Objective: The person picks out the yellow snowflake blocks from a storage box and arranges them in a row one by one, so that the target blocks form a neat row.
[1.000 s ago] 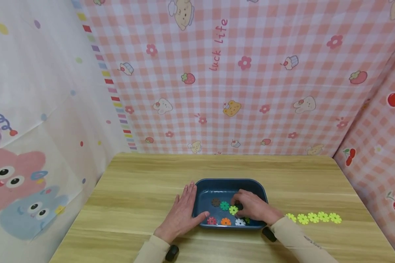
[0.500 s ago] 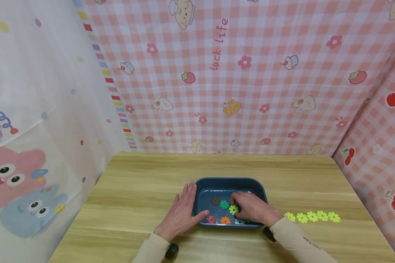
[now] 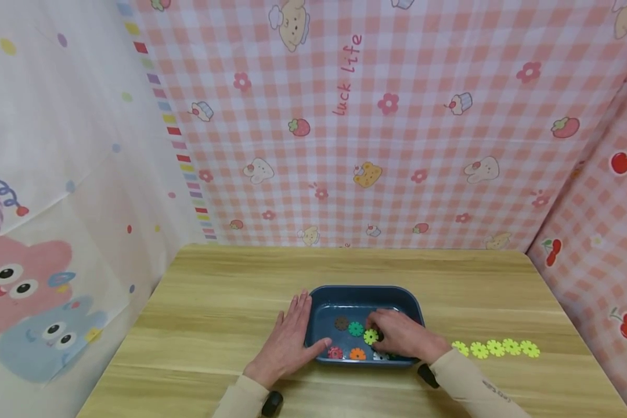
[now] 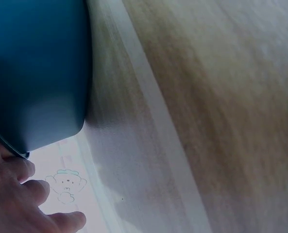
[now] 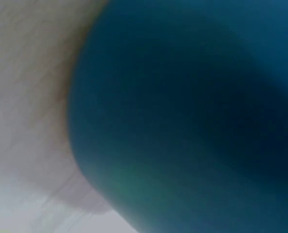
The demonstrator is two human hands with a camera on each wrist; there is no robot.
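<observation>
A dark blue rectangular tray [image 3: 366, 295] with rounded corners sits on the wooden table. My left hand [image 3: 282, 342] lies along its left side, fingers straight and thumb over the front left rim. In the left wrist view, several fingertips extend below the tray's rim [image 4: 15, 150]. My right hand [image 3: 402, 334] reaches inside from the right, its curled thumb and fingers pinching a yellow-green snowflake disc [image 3: 370, 337]. Nearby lie brown [image 3: 342, 323], green [image 3: 356, 329], red [image 3: 335, 352] and orange [image 3: 357, 353] discs. A white disc [image 3: 380, 356] is partly hidden beneath the right hand.
To the right of the tray, several yellow-green snowflake discs [image 3: 496, 348] form a row on the table [image 3: 230, 278]. The right forearm passes close to the row's left end. A pink checked cloth [image 3: 386, 139] hangs behind the table; others flank it.
My right hand has shifted slightly left and down, closing in around the yellow-green disc and covering more of the white one. The left hand has stayed put on the tray.
</observation>
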